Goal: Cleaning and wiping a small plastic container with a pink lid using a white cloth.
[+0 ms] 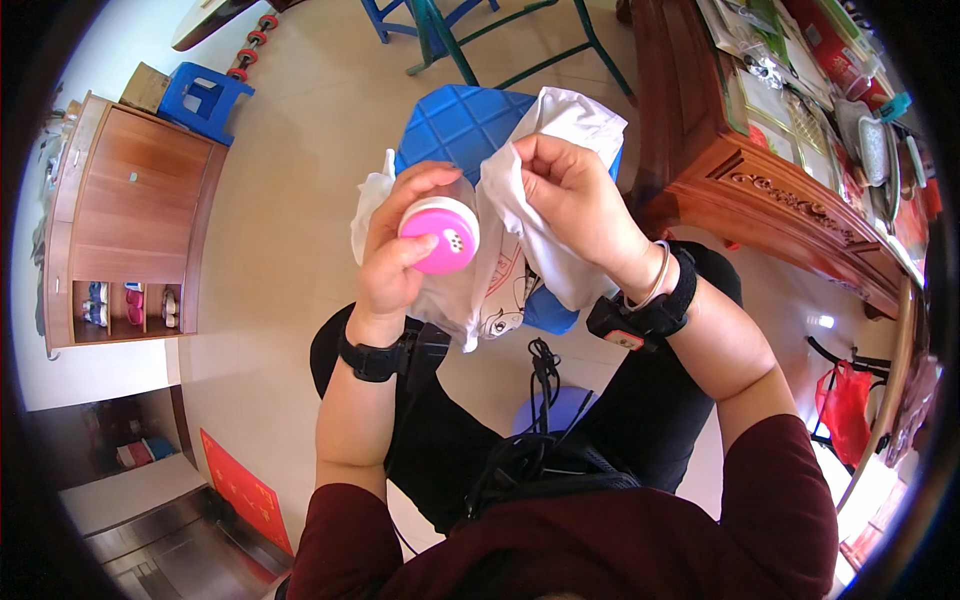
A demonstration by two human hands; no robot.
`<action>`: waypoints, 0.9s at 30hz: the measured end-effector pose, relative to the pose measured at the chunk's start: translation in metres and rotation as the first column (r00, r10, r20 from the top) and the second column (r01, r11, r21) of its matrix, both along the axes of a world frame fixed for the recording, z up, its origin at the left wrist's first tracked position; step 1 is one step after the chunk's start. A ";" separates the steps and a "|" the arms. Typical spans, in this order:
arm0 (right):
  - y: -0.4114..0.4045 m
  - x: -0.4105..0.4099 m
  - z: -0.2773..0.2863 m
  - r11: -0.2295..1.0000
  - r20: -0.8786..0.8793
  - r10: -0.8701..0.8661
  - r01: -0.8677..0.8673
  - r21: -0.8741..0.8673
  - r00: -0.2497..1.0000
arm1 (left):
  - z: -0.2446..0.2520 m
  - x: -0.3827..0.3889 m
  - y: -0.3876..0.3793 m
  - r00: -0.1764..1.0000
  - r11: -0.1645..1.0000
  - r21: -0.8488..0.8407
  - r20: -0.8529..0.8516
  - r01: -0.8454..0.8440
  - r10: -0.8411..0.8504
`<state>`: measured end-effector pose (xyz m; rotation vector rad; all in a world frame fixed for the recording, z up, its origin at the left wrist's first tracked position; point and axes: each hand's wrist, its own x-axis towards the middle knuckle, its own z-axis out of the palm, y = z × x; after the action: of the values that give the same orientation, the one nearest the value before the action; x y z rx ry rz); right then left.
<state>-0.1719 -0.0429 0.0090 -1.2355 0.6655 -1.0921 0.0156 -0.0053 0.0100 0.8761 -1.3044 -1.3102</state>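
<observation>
My left hand (pixel 397 247) grips a clear shaker jar with a pink lid (pixel 441 240), its thumb on the lid; the lid shows a small patch of holes. With fingers and thumb, my right hand (pixel 570 195) pinches the edge of a white plastic bag (pixel 577 124), which spreads below and around both hands. Red and black printing shows on the bag's lower part. Beneath the bag stands a blue stool with a quilted-pattern top (pixel 465 124). Folds of the bag hide what it may contain.
A carved wooden cabinet (pixel 795 195) with many items on top stands close on the right. Green metal legs (pixel 517 37) rise beyond the stool. At the left are a shoe cabinet (pixel 139 195) and a blue plastic stool (pixel 199 101). Black cables (pixel 544 375) hang between my knees.
</observation>
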 end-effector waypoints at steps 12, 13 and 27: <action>0.003 -0.003 0.007 0.936 -0.299 0.032 -0.134 -0.326 0.954 | -0.007 -0.004 0.002 0.972 0.990 0.062 0.196 0.124 -0.133; 0.002 -0.004 0.007 0.936 -0.299 0.033 -0.135 -0.325 0.954 | -0.010 -0.003 0.002 0.963 0.991 0.064 0.237 0.119 -0.131; 0.011 0.002 0.005 0.971 -0.388 0.013 -0.105 -0.217 0.921 | -0.012 -0.008 0.000 0.999 0.983 0.184 -0.045 -0.005 0.013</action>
<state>-0.1702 -0.0314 0.0142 -1.6906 0.8045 -0.9000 0.0076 -0.0057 -0.0024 0.9716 -1.1549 -1.4526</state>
